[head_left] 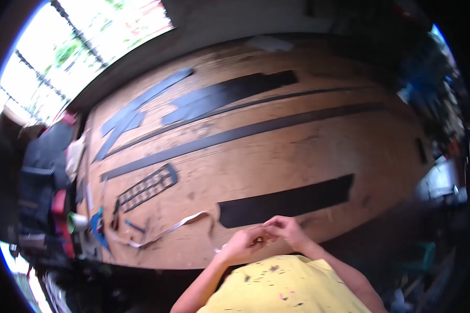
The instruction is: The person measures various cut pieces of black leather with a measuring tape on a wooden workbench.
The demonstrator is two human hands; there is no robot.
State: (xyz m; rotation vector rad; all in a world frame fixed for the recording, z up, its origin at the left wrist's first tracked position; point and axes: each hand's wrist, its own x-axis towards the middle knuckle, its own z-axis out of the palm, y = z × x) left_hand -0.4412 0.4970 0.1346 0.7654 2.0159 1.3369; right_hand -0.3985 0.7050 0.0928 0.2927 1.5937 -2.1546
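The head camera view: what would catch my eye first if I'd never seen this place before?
Probably the yellow shirt with dark specks at the bottom, with the left hand and right hand close together at the wooden table's near edge. Just beyond them lies a broad black piece, with a long dark strip farther back. The bright window glares at upper left.

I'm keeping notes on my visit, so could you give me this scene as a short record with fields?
Surface: brown table
Hands: left hand and right hand close together at the near edge; whether they hold anything is unclear
Just beyond hands: dark flat panel
Further left: pale ribbon-like strip, black gridded piece
Farther back: long dark strip, other dark flat pieces
Clothing: spotted yellow top
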